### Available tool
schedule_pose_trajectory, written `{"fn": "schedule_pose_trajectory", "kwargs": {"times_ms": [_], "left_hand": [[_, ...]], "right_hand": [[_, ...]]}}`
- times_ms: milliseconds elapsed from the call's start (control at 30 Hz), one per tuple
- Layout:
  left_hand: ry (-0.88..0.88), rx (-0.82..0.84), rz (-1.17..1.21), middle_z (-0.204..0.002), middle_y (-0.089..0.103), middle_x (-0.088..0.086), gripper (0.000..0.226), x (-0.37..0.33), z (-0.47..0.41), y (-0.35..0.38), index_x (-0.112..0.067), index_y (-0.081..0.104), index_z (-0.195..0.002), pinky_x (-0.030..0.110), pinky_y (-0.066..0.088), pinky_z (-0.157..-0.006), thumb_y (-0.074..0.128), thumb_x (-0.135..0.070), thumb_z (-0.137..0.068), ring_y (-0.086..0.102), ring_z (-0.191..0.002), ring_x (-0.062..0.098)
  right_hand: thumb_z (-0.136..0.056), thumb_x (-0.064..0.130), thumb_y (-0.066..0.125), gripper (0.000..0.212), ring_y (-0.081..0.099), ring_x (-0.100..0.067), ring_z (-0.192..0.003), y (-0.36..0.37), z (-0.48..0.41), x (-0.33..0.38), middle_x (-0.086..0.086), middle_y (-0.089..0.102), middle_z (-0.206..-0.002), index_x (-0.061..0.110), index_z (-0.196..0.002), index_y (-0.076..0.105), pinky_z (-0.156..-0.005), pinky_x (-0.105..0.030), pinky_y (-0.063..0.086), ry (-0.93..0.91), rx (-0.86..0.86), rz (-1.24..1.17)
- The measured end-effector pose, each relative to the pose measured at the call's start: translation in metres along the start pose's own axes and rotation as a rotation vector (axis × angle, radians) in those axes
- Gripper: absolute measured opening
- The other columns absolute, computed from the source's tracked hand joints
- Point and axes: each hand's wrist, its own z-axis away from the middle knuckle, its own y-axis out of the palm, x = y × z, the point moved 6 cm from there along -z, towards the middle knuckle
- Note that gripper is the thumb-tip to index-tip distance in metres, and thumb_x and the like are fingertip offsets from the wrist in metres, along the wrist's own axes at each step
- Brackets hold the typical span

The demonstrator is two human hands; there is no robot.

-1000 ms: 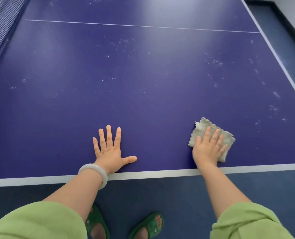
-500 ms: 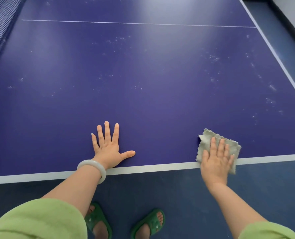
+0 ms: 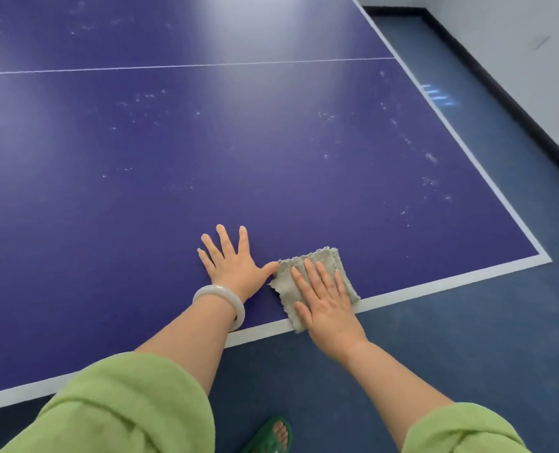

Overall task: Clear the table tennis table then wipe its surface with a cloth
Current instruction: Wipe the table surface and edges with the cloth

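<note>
The blue table tennis table (image 3: 206,152) fills most of the view, with white dusty specks scattered over its surface. A folded grey cloth (image 3: 320,259) lies at the near white edge line. My right hand (image 3: 327,305) presses flat on the cloth with straight fingers. My left hand (image 3: 230,263) rests flat on the table just left of the cloth, fingers spread, its thumb touching the cloth's corner. A white bangle sits on my left wrist.
The table's right corner (image 3: 544,256) is near the cloth. Dark blue floor (image 3: 468,322) runs along the near and right sides, with a black skirting and white wall (image 3: 533,60) at the right. My green sandal (image 3: 271,434) shows below.
My right hand has slid the cloth left along the near edge until it meets my left thumb. The view has swung right, showing the table's corner.
</note>
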Motion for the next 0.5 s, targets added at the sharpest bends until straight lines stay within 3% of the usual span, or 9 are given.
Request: {"fn": "schedule_pose_trajectory", "kwargs": {"times_ms": [133,233,333,367,500], "left_hand": [[-0.051,0.006,-0.039,-0.153,-0.039,0.013,0.118,0.000,-0.004,0.012,-0.029,-0.028,-0.149,0.060,-0.018,-0.113,0.036,-0.091,-0.072,-0.035,-0.138,0.046],[-0.057,0.035,-0.045,-0.151,-0.043,0.013,0.118,0.001,-0.008,0.014,-0.030,-0.032,-0.147,0.060,-0.018,-0.113,0.033,-0.093,-0.071,-0.037,-0.137,0.045],[-0.065,0.062,-0.044,-0.150,-0.045,0.012,0.118,0.000,-0.009,0.015,-0.031,-0.033,-0.146,0.059,-0.018,-0.113,0.034,-0.093,-0.070,-0.038,-0.137,0.045],[-0.067,0.063,-0.043,-0.150,-0.045,0.011,0.118,0.001,-0.009,0.016,-0.031,-0.034,-0.146,0.059,-0.018,-0.113,0.033,-0.093,-0.070,-0.038,-0.137,0.045],[-0.075,0.056,-0.063,-0.149,-0.045,0.011,0.118,0.002,-0.011,0.017,-0.032,-0.034,-0.145,0.059,-0.018,-0.113,0.031,-0.094,-0.068,-0.037,-0.137,0.044]], "right_hand": [[-0.099,0.045,0.001,0.057,-0.019,-0.016,-0.150,-0.017,0.008,-0.100,0.007,-0.022,-0.160,0.031,-0.151,-0.016,-0.121,-0.041,-0.013,0.204,-0.064,0.048],[-0.106,0.037,0.019,0.056,-0.008,-0.019,-0.152,-0.034,0.008,-0.169,-0.001,-0.006,-0.165,0.026,-0.156,-0.003,-0.122,-0.045,-0.006,0.500,-0.100,-0.030],[-0.106,0.035,0.026,0.059,-0.006,-0.024,-0.152,-0.037,0.002,-0.167,-0.007,-0.006,-0.165,0.022,-0.157,-0.001,-0.122,-0.046,-0.004,0.719,-0.122,-0.145],[-0.105,0.035,0.026,0.060,-0.005,-0.026,-0.152,-0.035,-0.005,-0.143,-0.009,-0.006,-0.165,0.020,-0.157,-0.003,-0.122,-0.046,-0.003,0.657,-0.125,-0.118],[-0.101,0.039,0.026,0.061,0.004,-0.026,-0.152,-0.014,-0.011,-0.018,-0.005,0.008,-0.164,0.020,-0.157,0.015,-0.119,-0.047,0.002,0.042,-0.133,-0.035]]}}
